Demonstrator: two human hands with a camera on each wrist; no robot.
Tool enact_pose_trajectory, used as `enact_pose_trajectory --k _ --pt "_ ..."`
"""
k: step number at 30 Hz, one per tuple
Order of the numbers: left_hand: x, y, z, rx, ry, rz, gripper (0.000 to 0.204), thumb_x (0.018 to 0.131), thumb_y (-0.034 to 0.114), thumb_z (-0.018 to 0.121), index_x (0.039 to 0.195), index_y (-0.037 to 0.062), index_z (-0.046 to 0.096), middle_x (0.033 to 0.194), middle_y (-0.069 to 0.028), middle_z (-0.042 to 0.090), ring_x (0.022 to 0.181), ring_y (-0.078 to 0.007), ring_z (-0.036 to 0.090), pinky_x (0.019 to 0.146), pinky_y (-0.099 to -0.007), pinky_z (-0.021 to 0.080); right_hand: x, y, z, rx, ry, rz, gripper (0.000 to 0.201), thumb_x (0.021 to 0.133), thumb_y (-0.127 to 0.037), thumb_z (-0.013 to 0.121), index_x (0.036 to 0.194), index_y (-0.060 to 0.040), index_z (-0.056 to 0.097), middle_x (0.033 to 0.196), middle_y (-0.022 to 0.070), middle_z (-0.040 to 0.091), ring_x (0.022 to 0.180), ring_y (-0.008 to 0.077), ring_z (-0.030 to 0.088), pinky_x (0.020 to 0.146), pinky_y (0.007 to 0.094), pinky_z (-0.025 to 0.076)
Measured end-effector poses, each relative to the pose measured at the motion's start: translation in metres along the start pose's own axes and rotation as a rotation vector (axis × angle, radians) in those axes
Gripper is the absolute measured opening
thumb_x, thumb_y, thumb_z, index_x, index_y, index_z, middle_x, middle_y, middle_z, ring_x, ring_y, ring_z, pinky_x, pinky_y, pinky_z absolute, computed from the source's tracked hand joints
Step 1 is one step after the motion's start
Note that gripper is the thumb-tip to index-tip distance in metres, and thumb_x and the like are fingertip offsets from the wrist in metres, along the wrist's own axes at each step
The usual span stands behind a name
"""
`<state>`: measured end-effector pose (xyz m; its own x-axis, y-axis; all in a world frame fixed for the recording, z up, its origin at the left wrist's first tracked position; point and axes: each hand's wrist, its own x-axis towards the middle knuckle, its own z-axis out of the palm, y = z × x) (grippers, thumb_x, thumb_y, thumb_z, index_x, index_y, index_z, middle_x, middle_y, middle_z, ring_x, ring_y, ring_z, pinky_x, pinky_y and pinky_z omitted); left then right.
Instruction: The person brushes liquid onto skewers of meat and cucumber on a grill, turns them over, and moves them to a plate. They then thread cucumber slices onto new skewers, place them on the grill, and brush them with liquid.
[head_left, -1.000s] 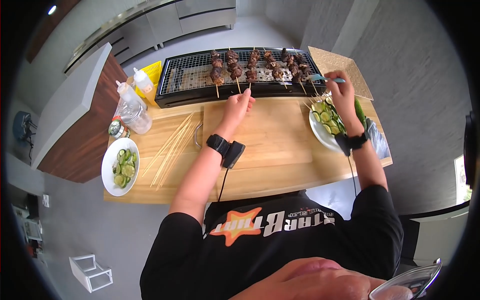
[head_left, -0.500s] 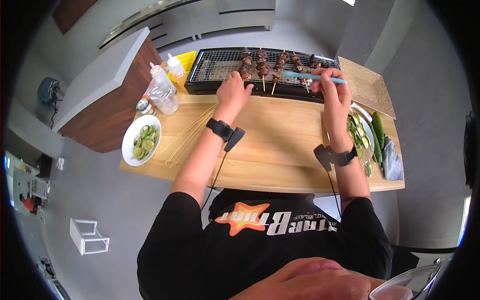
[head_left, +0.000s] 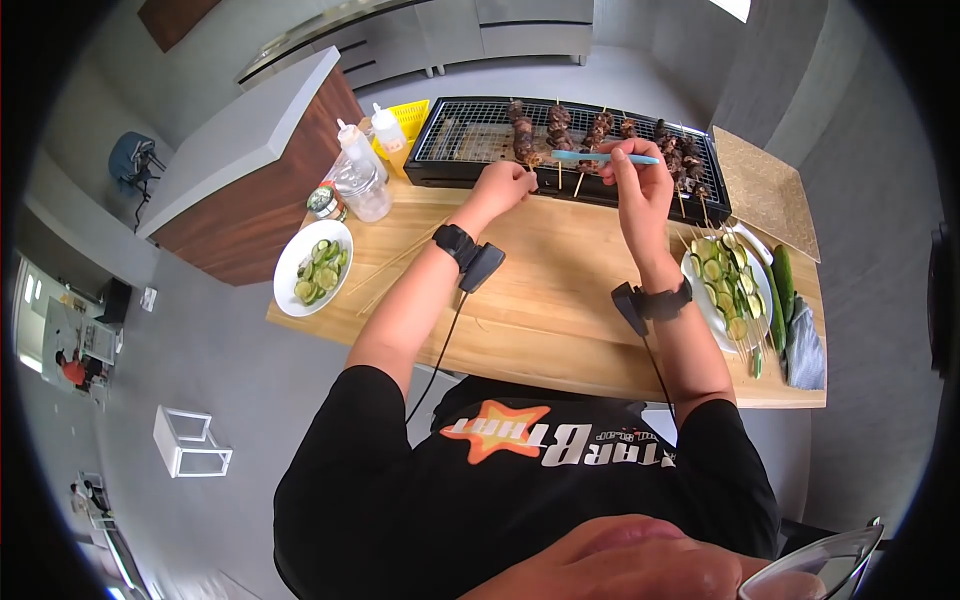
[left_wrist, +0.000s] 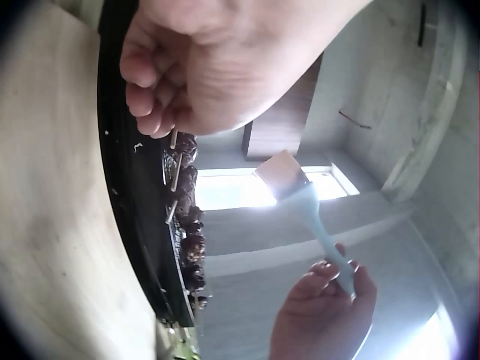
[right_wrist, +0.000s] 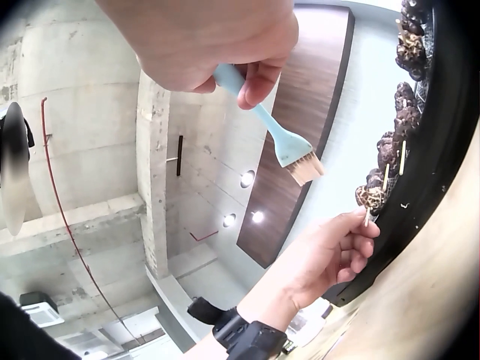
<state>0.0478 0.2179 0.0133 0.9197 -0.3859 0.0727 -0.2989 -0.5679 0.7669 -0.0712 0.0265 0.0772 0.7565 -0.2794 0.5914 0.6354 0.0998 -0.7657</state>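
On the black grill [head_left: 440, 174], several skewers of browned meat lie in a row across the wire grate. My left hand [head_left: 500, 192] pinches the bare stick end of the leftmost meat skewer [head_left: 521, 132] at the grill's front edge. The right wrist view shows that skewer's stick [right_wrist: 367, 217] between thumb and fingers. A light blue basting brush [head_left: 615, 158] is in my right hand [head_left: 642, 188], gripped by its handle. Its pale bristles [right_wrist: 306, 169] point toward the held skewer, close to its lowest meat piece.
Sliced cucumber on sticks lies on a white plate [head_left: 698, 285] at right, beside whole cucumbers [head_left: 782, 280]. At left stand a bowl [head_left: 283, 283] of slices, squeeze bottles [head_left: 388, 130], a clear jar [head_left: 366, 195] and a yellow basket [head_left: 412, 112]. Bare sticks [head_left: 395, 262] lie near my left forearm.
My left hand has moved left along the grill to the leftmost skewer's stick. The right hand has carried the brush from the grill's right end leftward. The head view has shifted.
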Motion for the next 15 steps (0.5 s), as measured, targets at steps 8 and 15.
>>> enact_pose_trajectory --k 8,15 --pt "-0.009 0.010 0.015 -1.201 -0.208 -0.273 0.023 0.093 0.023 0.058 0.102 0.0031 0.063 0.082 -0.0065 0.069 0.070 -0.0159 0.066 0.062 -0.0261 0.055 0.012 -0.007 -0.012 -0.006 0.043 -0.032 0.009 0.094 -0.011 0.058 0.097 -0.0031 0.055 0.093 0.0060 0.065 0.073 0.0052 0.056 0.066 0.0195 0.046" --pt "-0.002 -0.015 0.009 -0.870 0.108 -0.088 0.017 0.093 0.017 0.058 0.098 0.0030 0.066 0.069 0.0034 0.057 0.054 -0.0027 0.047 0.046 -0.0165 0.035 0.014 -0.011 -0.017 -0.010 0.039 -0.046 0.009 0.094 -0.011 0.057 0.098 -0.0035 0.055 0.095 0.0056 0.065 0.074 0.0048 0.056 0.067 0.0195 0.046"
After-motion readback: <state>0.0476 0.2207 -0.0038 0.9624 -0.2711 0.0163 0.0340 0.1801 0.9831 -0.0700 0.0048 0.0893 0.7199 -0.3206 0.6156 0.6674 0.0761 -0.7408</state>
